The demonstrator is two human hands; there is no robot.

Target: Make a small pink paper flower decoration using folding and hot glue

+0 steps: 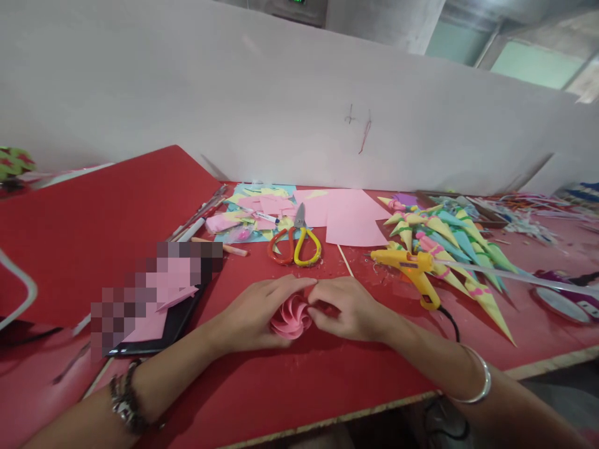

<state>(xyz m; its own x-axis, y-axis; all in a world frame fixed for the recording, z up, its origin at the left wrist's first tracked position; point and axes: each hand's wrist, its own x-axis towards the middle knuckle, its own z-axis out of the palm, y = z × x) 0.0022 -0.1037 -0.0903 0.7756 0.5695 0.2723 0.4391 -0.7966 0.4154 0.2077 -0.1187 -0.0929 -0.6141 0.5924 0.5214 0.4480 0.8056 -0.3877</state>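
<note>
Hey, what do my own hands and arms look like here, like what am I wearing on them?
Your left hand and right hand have no gloves, and no sleeves show. Around the left wrist is a dark, chunky bracelet with silvery pieces; your right forearm wears a slim, silver-coloured bangle.

A paper piece (291, 319) is near, between the left hand (255, 312) and right hand (346, 308). Beyond it on the table (271, 399) lie scissors (299, 223), paper scraps (262, 204) behind them. Right lies a glue gun (416, 262), paper cones (461, 240) beyond it.
</note>
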